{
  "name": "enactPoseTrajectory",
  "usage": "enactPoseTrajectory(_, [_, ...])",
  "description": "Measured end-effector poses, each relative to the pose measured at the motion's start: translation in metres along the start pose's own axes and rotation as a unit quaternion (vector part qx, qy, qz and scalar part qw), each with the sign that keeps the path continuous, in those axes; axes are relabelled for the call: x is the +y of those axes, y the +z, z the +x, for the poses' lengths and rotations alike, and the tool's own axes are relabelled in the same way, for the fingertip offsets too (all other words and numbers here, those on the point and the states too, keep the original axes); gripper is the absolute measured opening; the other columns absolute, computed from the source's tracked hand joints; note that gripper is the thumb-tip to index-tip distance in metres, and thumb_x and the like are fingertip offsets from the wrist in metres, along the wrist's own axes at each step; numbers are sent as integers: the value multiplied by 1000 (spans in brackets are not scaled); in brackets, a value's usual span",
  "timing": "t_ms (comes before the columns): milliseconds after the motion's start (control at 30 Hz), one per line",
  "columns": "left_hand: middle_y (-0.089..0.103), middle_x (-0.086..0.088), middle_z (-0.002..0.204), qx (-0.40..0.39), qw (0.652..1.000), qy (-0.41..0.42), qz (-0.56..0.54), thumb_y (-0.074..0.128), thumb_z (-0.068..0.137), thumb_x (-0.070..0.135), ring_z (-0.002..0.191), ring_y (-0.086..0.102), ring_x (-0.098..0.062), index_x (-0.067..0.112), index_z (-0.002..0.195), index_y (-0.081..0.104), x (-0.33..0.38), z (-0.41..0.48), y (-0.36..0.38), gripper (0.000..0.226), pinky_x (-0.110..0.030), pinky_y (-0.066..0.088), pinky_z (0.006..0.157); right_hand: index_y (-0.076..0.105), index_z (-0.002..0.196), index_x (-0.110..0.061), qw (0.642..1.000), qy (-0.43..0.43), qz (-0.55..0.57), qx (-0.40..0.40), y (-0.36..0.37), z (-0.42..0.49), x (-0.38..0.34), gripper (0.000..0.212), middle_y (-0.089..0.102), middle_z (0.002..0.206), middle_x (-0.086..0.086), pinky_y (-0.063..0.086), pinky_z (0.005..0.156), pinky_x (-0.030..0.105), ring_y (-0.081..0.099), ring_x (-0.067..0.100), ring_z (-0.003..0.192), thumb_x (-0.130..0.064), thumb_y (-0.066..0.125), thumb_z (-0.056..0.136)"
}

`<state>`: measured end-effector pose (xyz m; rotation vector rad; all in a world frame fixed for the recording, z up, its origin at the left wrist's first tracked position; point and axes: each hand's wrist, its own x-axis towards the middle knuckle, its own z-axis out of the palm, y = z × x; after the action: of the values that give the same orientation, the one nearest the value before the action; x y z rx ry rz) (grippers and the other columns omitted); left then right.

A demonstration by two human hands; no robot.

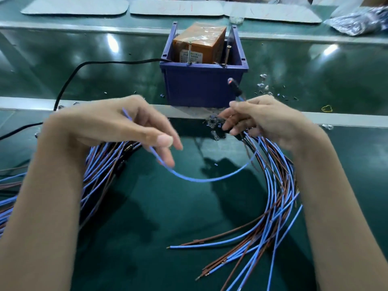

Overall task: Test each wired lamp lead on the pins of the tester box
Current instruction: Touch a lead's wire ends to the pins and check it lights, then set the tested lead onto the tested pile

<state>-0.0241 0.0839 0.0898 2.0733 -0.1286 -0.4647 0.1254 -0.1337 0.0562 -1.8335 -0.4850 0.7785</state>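
Observation:
The tester box (201, 85) is a blue bin holding an orange transformer (199, 44), with two upright metal pins (189, 53) at its front rim. My right hand (262, 118) grips one lamp lead just below its black holder, and the small lamp (230, 81) on it points up beside the bin's right front corner. That lead's blue wire (201, 179) sags in a loop across to my left hand (126, 127), which pinches its other end. A bundle of blue and brown leads (270, 206) runs under my right hand; another bundle (105, 162) lies under my left.
A black power cable (69, 80) runs from the bin off to the left. Loose bulbs and small black parts (264, 85) lie right of the bin, with a yellow rubber band (327, 108). Grey mats (176, 8) and a plastic bag (361, 22) lie at the back.

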Motion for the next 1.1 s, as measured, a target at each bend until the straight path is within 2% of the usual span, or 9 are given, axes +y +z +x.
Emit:
enactPoseTrajectory(67, [76, 7, 89, -15, 995, -81, 61, 67, 61, 73, 90, 70, -7, 33, 101, 72, -3, -5, -6, 57, -17, 51, 81, 69, 97, -4, 996, 33, -78, 2, 2, 3, 2, 40, 71, 77, 4, 37, 44, 8, 63, 5, 58, -32, 41, 102])
enactPoseTrajectory(200, [71, 26, 86, 75, 937, -195, 279, 65, 56, 79, 85, 64, 5, 39, 105, 66, -9, 10, -5, 63, -26, 49, 88, 74, 86, -13, 976, 30, -209, 52, -3, 9, 9, 48, 67, 76, -1, 41, 71, 20, 54, 9, 70, -40, 38, 102])
enactPoseTrajectory(333, [66, 18, 93, 117, 948, -67, 289, 72, 77, 45, 78, 57, 3, 29, 114, 66, -3, 42, 29, 40, -11, 41, 76, 73, 75, -26, 973, -6, -226, 54, -10, 8, 10, 46, 57, 60, -10, 33, 62, 21, 48, 1, 60, -43, 40, 100])
enactPoseTrajectory(400, [60, 10, 103, 94, 944, -14, 315, 69, 83, 41, 90, 51, -5, 27, 119, 63, 2, 61, 52, 40, -15, 37, 85, 73, 75, -25, 979, -37, -195, 50, -12, 7, 10, 43, 53, 57, -11, 30, 57, 21, 42, -1, 49, -41, 42, 100])
enactPoseTrajectory(500, [54, 2, 114, 54, 937, 21, 343, 63, 88, 35, 109, 45, -14, 26, 118, 64, 2, 80, 80, 31, -26, 33, 99, 73, 78, -23, 985, -77, -148, 54, -19, 4, 10, 38, 52, 62, -9, 30, 50, 18, 36, 7, 52, -38, 45, 100])
enactPoseTrajectory(633, [47, 3, 98, 43, 933, 20, 358, 54, 94, 33, 105, 43, -18, 18, 104, 68, -1, 84, 92, 23, -24, 34, 90, 72, 83, -22, 987, -106, -106, 65, -27, 0, 10, 30, 53, 68, -5, 37, 46, 9, 43, 1, 48, -29, 48, 100])
enactPoseTrajectory(733, [54, -3, 91, 41, 934, -7, 356, 50, 96, 34, 100, 50, -25, 13, 82, 63, 3, 83, 93, 29, -34, 40, 89, 70, 81, -18, 988, -106, -83, 81, -30, 0, 11, 27, 54, 68, -3, 43, 49, 9, 49, 0, 48, -23, 51, 99])
enactPoseTrajectory(867, [62, -10, 94, -15, 936, -41, 348, 49, 96, 40, 96, 56, -31, 16, 88, 67, 12, 80, 96, 31, -38, 47, 86, 67, 76, -14, 989, -83, -70, 97, -30, 2, 12, 21, 56, 67, -1, 47, 52, 8, 53, -1, 47, -16, 57, 95])
enactPoseTrajectory(1100, [59, 1, 83, -120, 928, -51, 350, 51, 94, 44, 83, 55, -26, 20, 99, 68, 33, 71, 116, 30, -35, 52, 82, 64, 75, -8, 988, -19, -105, 115, -32, 8, 22, 13, 66, 69, 7, 53, 58, 10, 60, 2, 51, -8, 68, 87])
